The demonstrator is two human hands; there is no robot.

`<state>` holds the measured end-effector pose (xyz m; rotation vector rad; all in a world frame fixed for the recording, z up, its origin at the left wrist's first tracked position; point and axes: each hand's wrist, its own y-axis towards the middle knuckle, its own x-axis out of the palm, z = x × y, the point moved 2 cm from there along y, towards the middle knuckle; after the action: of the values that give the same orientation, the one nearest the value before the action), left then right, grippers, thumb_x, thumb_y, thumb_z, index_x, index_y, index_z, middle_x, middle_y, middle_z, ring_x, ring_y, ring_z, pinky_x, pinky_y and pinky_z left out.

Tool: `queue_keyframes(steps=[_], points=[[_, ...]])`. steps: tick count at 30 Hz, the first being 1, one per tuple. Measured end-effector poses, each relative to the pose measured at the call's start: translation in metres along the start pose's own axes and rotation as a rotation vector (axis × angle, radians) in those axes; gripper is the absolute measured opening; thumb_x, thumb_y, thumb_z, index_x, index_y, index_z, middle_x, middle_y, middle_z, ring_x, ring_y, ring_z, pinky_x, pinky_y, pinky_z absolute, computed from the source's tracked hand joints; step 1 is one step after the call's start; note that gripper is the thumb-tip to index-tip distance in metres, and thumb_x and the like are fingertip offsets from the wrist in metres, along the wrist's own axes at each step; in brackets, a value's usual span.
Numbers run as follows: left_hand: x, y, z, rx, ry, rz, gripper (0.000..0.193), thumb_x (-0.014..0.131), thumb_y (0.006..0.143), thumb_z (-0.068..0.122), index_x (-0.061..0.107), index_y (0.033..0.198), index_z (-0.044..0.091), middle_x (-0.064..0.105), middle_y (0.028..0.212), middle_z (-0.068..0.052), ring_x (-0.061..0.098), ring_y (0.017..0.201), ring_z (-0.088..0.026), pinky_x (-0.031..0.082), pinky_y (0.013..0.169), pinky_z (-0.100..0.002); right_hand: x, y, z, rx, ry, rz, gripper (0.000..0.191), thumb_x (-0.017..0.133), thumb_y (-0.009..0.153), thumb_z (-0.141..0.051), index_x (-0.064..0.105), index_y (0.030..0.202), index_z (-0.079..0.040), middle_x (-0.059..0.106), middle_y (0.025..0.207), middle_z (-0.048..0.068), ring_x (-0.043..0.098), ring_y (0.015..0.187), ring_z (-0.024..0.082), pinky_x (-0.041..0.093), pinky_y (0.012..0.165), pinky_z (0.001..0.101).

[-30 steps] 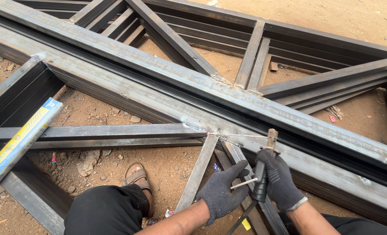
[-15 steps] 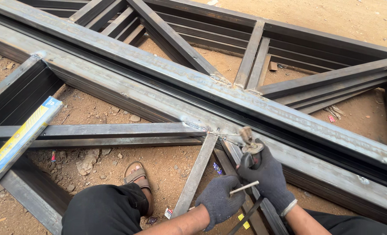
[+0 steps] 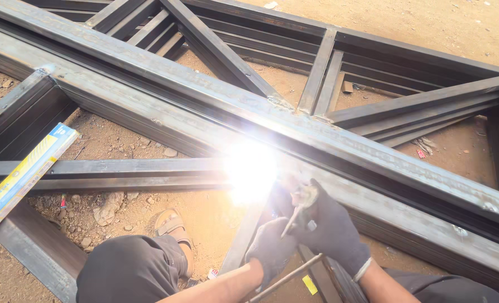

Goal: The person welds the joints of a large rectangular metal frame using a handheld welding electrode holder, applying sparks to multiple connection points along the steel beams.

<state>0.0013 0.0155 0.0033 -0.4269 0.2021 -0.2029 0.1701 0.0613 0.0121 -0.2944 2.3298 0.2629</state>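
On the sandy ground, beside the long steel frame (image 3: 165, 84), a person crouches and welds; a very bright arc (image 3: 250, 171) burns where a short steel bar (image 3: 120, 167) meets the main beam, and the glare hides the joint itself. The right hand (image 3: 331, 233), in a dark glove, has its grip closed around the electrode holder (image 3: 301, 203), whose tip points into the light; the left hand (image 3: 272, 248), also gloved, is closed on a thin welding rod (image 3: 286, 278) just below, close to the right hand.

I think several things can go wrong from this position; the left forearm is bare between glove and elbow, so sparks or the strong light can burn the skin. A foot in an open sandal (image 3: 174, 227) rests near the arc, and hot drops falling from the joint can land on it. If the right hand shakes or moves too near, the electrode may stick to the steel; if it moves away, the arc can break and the seam will be weak. A long blue and yellow box (image 3: 22, 179) lies on the frame at the left, well apart from the sparks.
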Motion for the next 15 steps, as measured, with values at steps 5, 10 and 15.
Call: queue_keyframes(steps=[5,10,15], points=[[0.002,-0.006,0.004,0.163,0.056,0.007,0.035,0.062,0.087,0.020,0.071,0.119,0.007,0.077,0.102,-0.013,0.076,0.096,-0.026,0.057,0.088,-0.036,-0.001,0.012,-0.002,0.503,0.011,0.032,0.092,0.083,0.070,-0.039,0.041,0.144,-0.006,0.075,0.098,0.012,0.079,0.076,0.024,0.067,0.071,0.0354],[0.001,-0.008,0.019,0.356,0.130,-0.070,0.065,0.063,0.083,0.016,0.050,0.147,0.010,0.077,0.108,-0.014,0.076,0.093,-0.028,0.059,0.086,-0.036,-0.010,0.007,0.015,0.579,-0.025,0.211,0.073,0.085,0.070,-0.039,0.055,0.127,-0.004,0.074,0.096,0.014,0.077,0.080,0.025,0.060,0.073,0.0389],[0.001,-0.009,0.021,0.375,0.168,-0.121,0.064,0.064,0.087,0.016,0.049,0.149,0.009,0.076,0.113,-0.012,0.077,0.093,-0.027,0.060,0.085,-0.035,-0.008,0.006,0.028,0.617,-0.063,0.122,0.070,0.083,0.072,-0.043,0.056,0.123,-0.004,0.075,0.094,0.014,0.078,0.077,0.025,0.062,0.070,0.0394]])
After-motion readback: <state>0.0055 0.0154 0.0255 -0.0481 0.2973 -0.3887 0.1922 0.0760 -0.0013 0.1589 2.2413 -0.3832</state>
